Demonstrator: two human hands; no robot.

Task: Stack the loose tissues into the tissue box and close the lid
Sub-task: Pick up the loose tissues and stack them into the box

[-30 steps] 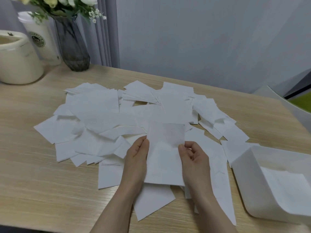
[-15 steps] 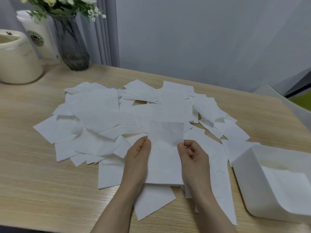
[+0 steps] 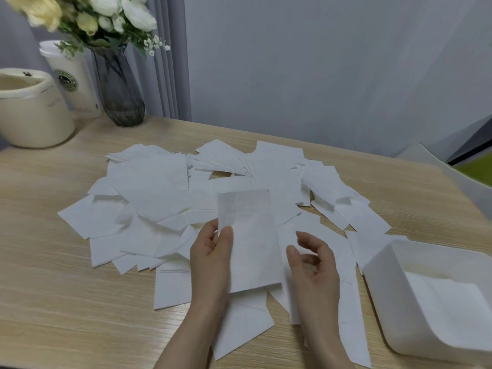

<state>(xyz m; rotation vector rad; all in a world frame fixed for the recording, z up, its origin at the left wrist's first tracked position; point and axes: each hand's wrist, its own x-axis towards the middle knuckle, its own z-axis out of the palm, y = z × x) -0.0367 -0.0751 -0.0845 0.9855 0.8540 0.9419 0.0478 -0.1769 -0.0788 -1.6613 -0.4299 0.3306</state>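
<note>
A light wood-grain table (image 3: 53,275) stands against a plain grey wall (image 3: 319,62); a grey pleated curtain (image 3: 167,83) hangs at left.

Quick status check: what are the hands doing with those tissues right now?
Left hand pinches one tissue by its edge; right hand open beside it, off the sheet. Tissue box open at right, tissues inside. Loose tissues cover the table; nothing blocks the box.

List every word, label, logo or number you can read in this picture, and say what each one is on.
Paper cup behind the vase: a round green logo with a ring of lettering, too small and blurred to read.
Paper cup, lower edge: a small dark mark, not readable.
Cream container at far left: a small dark mark on top, no text readable.
Tissue box, loose tissues, table: no text visible.
</note>
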